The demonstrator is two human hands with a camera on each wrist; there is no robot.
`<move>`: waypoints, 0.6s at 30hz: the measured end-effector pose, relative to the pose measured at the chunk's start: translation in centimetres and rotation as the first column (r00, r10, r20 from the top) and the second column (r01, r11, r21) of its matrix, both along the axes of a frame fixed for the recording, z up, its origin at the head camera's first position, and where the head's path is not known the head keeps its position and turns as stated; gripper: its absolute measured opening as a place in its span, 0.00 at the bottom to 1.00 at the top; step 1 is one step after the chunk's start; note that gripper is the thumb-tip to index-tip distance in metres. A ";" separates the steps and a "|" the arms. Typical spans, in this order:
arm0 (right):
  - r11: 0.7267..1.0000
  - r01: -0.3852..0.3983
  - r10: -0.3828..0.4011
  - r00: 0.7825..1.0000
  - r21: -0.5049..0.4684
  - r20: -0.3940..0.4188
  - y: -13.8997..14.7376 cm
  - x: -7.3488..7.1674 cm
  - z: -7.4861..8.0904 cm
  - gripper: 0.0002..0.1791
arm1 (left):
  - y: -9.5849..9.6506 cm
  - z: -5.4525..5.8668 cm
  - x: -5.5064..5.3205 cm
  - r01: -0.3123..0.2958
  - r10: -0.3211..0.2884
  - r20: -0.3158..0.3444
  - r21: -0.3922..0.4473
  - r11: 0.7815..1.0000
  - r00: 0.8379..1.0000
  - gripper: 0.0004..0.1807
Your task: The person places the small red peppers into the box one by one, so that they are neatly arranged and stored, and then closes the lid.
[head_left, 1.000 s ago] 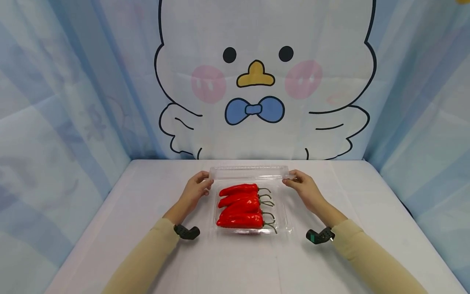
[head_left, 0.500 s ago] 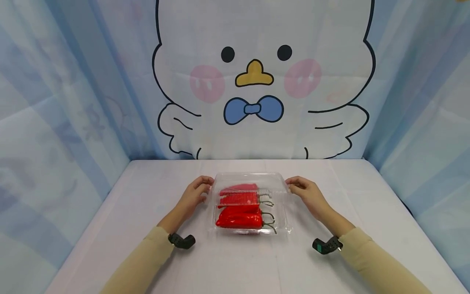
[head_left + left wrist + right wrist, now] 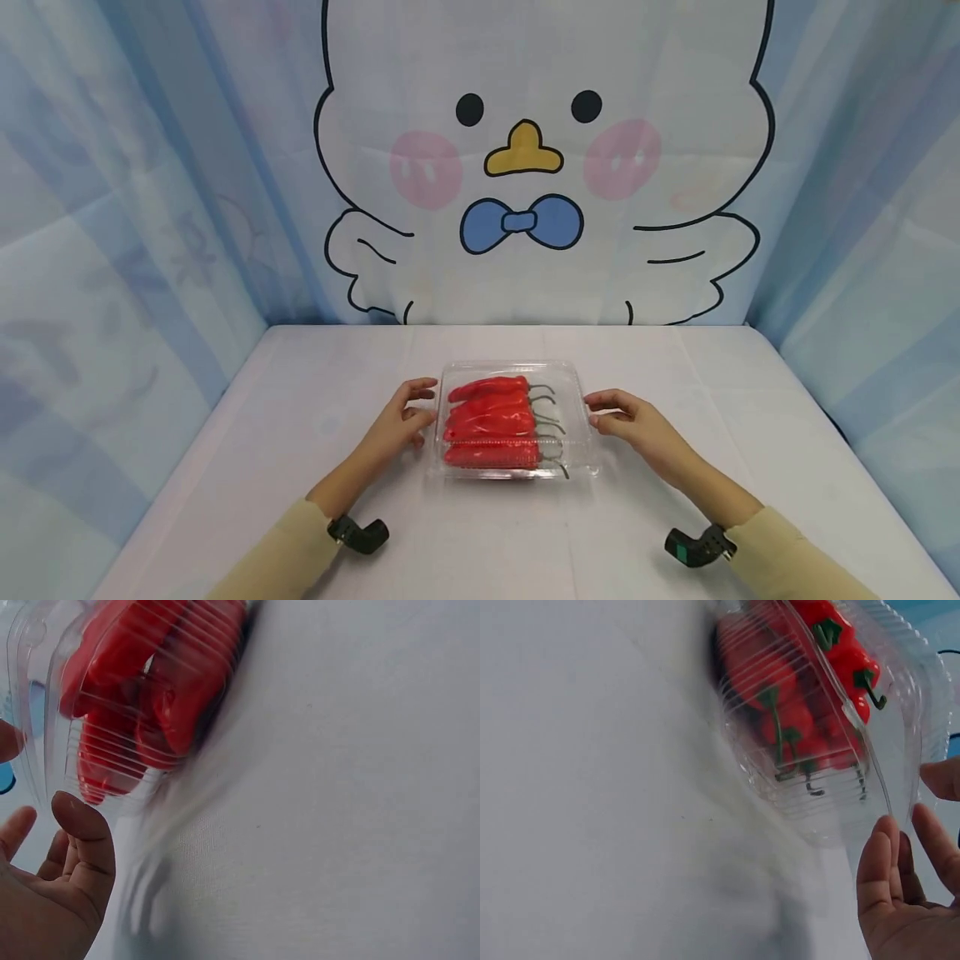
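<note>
Several red chili peppers (image 3: 491, 408) with green stems lie side by side in a clear plastic container (image 3: 495, 476) on the table. Its clear hinged lid (image 3: 573, 387) covers them, and both wrist views show a gap between lid and tray edges. At the container's left side is my left hand (image 3: 396, 421), with fingers spread and fingertips right at the plastic edge. My right hand (image 3: 626, 412) mirrors it on the right side, fingertips at the edge and thumb apart from the fingers. The peppers show through the plastic in both wrist views.
A white cloth covers the table (image 3: 495, 542). Behind it hangs a curtain (image 3: 525, 275) with a cartoon bird, and blue-white curtains (image 3: 127, 250) flank both sides. A black wrist camera (image 3: 360, 533) sits on each arm.
The lid has swung from standing up at the back down over the peppers. Both hands let go of its raised edge and moved toward me along the container's sides.
</note>
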State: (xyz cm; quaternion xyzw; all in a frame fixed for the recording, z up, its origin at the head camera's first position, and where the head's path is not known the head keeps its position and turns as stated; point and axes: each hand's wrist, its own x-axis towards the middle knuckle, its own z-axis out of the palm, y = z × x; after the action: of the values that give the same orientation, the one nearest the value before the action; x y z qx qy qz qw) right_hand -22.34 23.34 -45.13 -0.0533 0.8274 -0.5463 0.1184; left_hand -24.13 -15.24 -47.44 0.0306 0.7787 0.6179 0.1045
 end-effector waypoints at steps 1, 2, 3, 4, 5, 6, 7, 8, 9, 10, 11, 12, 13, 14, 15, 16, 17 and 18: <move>1.000 -0.005 0.005 1.000 -0.008 0.016 0.0 0.4 0.1 0.29 | 0.0 0.0 0.3 0.003 -0.003 0.016 0.003 1.000 1.000 0.33; 1.000 -0.006 0.006 0.999 -0.017 0.033 0.0 0.7 0.1 0.30 | -0.1 0.0 0.6 0.002 -0.002 0.030 0.007 1.000 1.000 0.34; 1.000 -0.006 0.008 0.999 -0.026 0.048 0.1 1.0 0.2 0.32 | -0.1 0.1 1.0 0.000 0.000 0.045 0.004 1.000 0.999 0.35; 0.999 -0.007 0.010 0.998 -0.033 0.064 0.1 1.3 0.2 0.33 | -0.2 0.1 1.3 0.001 -0.001 0.057 -0.001 1.000 0.998 0.36; 0.999 -0.009 0.012 0.996 -0.043 0.084 0.1 1.6 0.2 0.35 | -0.3 0.2 1.6 0.005 -0.004 0.067 -0.014 1.000 0.998 0.36; 0.998 -0.010 0.016 0.994 -0.055 0.107 0.2 1.9 0.2 0.36 | -0.4 0.2 2.0 0.008 -0.006 0.078 -0.030 1.000 0.997 0.35; 0.998 -0.013 0.020 0.992 -0.062 0.128 0.2 2.1 0.2 0.36 | -0.4 0.3 2.3 0.017 -0.014 0.088 -0.042 0.999 0.996 0.34; 0.998 -0.019 0.029 0.988 -0.066 0.150 0.3 2.3 0.2 0.36 | -0.5 0.4 2.7 0.027 -0.021 0.098 -0.053 0.998 0.995 0.33; 0.997 -0.026 0.037 0.984 -0.067 0.173 0.3 2.5 0.1 0.36 | -0.6 0.5 3.0 0.043 -0.036 0.110 -0.060 0.997 0.993 0.31; 0.997 -0.038 0.051 0.979 -0.071 0.197 0.3 2.6 0.1 0.34 | -0.7 0.6 3.4 0.060 -0.052 0.124 -0.067 0.996 0.991 0.29; 0.996 -0.055 0.070 0.974 -0.073 0.217 0.4 2.8 0.0 0.32 | -0.8 0.6 3.7 0.081 -0.070 0.138 -0.073 0.994 0.988 0.27; 0.994 -0.077 0.092 0.968 -0.075 0.234 0.4 2.9 -0.1 0.29 | -0.9 0.7 4.0 0.104 -0.091 0.157 -0.077 0.992 0.983 0.25; 0.992 -0.100 0.117 0.962 -0.078 0.248 0.4 3.0 -0.1 0.26 | -1.0 0.8 4.3 0.134 -0.118 0.176 -0.081 0.988 0.977 0.22; 0.989 -0.122 0.140 0.955 -0.082 0.261 0.4 3.1 -0.2 0.24 | -1.0 0.9 4.5 0.163 -0.144 0.195 -0.086 0.983 0.970 0.19; 0.986 -0.141 0.161 0.948 -0.089 0.273 0.5 3.3 -0.2 0.22 | -1.0 0.9 4.7 0.193 -0.171 0.213 -0.089 0.977 0.962 0.17; 0.982 -0.161 0.183 0.943 -0.101 0.279 0.5 3.3 -0.2 0.21 | -1.0 0.9 4.9 0.221 -0.197 0.232 -0.084 0.972 0.953 0.15; 0.978 -0.177 0.201 0.938 -0.109 0.282 0.5 3.4 -0.3 0.20 | -1.0 1.0 5.0 0.244 -0.218 0.250 -0.075 0.967 0.943 0.14; 0.975 -0.186 0.213 0.934 -0.121 0.286 0.6 3.5 -0.3 0.20 | -1.0 1.0 5.1 0.258 -0.233 0.266 -0.064 0.964 0.935 0.13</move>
State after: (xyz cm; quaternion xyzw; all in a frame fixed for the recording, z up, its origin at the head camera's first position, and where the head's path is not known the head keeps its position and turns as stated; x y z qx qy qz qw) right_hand -18.81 23.91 -45.38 -0.0598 0.7646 -0.5706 0.2936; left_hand -19.05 -16.27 -46.41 0.0422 0.7779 0.5599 0.2821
